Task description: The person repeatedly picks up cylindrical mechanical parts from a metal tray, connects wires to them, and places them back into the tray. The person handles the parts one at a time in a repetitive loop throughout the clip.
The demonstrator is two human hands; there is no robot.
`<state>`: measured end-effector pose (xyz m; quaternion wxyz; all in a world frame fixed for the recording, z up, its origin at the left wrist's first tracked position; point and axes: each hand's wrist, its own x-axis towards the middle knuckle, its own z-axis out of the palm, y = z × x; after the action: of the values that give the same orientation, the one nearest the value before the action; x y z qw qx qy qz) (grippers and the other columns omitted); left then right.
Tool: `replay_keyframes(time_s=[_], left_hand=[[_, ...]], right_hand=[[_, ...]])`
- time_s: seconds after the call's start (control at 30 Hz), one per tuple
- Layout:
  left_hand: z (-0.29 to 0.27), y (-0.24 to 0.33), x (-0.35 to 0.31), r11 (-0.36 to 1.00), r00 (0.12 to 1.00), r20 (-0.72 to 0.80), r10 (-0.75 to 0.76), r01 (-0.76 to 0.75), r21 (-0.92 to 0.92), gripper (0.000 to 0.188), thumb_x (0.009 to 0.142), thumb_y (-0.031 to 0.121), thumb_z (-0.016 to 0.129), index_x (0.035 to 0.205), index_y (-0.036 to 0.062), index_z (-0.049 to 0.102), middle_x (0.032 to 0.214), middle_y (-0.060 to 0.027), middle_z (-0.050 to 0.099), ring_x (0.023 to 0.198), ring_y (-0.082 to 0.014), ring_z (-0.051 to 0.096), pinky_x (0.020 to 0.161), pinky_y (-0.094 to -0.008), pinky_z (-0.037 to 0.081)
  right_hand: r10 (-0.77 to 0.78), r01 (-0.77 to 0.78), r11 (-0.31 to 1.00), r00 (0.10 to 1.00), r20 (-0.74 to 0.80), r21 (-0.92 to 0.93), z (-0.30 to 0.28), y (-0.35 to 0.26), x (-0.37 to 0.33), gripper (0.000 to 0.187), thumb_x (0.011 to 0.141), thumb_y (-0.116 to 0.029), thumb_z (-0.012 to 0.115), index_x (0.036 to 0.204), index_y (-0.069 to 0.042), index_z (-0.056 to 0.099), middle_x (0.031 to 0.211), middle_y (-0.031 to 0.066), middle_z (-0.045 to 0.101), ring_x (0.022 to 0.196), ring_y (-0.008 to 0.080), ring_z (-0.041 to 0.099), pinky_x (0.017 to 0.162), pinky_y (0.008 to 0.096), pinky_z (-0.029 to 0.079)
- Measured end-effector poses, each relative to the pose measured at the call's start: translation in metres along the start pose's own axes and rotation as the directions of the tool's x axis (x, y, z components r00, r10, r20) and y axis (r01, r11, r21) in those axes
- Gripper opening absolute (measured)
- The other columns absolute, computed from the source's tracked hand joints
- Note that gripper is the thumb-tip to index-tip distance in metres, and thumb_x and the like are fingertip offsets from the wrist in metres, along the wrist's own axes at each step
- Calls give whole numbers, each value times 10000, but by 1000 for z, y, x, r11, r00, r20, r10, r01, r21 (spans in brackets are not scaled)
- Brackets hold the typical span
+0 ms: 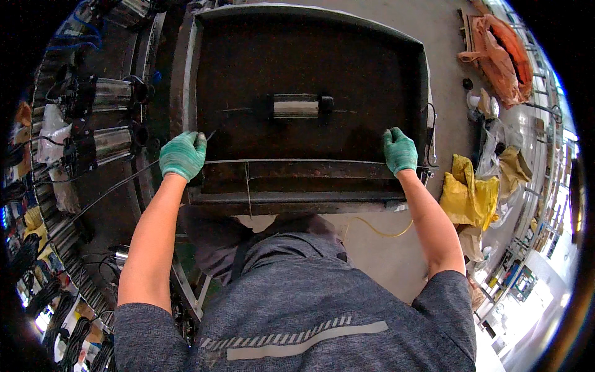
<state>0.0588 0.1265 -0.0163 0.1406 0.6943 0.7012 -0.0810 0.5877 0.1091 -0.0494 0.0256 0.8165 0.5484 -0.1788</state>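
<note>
My left hand (183,155), in a green knit glove, is closed at the left side of a dark rectangular tank (189,80). A thin black cable (127,180) runs up to it from the lower left, and a short thin end shows past the fingertips. My right hand (400,150), gloved alike, is closed near the tank's right side; whatever it grips is too small or hidden to name. Beyond both hands, in the middle of the tank, lies a shiny metal cylinder (296,106) with black ends. Neither hand touches it.
Several metal cylinders with black ends, such as this one (113,93), lie along the left. A metal bar (310,162) crosses the tank's near side. Yellow sacks (470,192) and an orange bag (499,59) lie at the right. A yellow hose (384,234) curves over the floor.
</note>
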Motion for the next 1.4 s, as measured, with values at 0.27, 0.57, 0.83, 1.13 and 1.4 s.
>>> replay_keyframes(time_s=[0.27,0.57,0.83,1.13,1.4], left_hand=[[5,-3,0,1000,1000,-14,-2,2,-5,412,1032,414,476,1011,100,742,1039,-159,728,947,-405,688,831,-508,550],[10,-7,2,999,997,-57,43,-43,-4,422,1037,426,468,1006,107,744,1022,-165,729,934,-407,690,826,-508,552],[9,-4,0,1000,998,-52,25,-25,-2,430,1043,426,457,1031,108,746,1049,-160,731,963,-400,687,848,-502,549],[11,-7,1,1000,999,-40,28,-28,6,417,1041,416,464,1053,111,748,1076,-151,731,973,-397,686,853,-505,545],[11,-5,0,1000,1000,-26,16,-16,0,397,1030,406,481,1060,112,746,1084,-147,729,970,-396,687,845,-500,546]], right_hand=[[-37,38,999,999,-21,26,0,2,1,395,1014,-460,521,1104,-115,692,1051,229,714,1012,467,657,837,554,530],[-49,51,998,998,-39,40,-5,-4,-2,371,1018,-443,520,1068,-116,687,1016,227,714,987,472,659,819,558,530],[-40,41,999,998,-56,16,1,0,-1,378,1018,-446,518,1072,-111,686,1022,217,719,988,469,663,828,551,536],[-31,31,999,999,-22,24,-9,-9,-5,361,1021,-438,509,1071,-118,668,1005,226,715,984,472,661,822,559,535],[-39,40,999,999,-36,33,-3,-2,-2,353,1020,-437,512,1043,-121,669,992,221,716,974,467,665,814,558,533]])
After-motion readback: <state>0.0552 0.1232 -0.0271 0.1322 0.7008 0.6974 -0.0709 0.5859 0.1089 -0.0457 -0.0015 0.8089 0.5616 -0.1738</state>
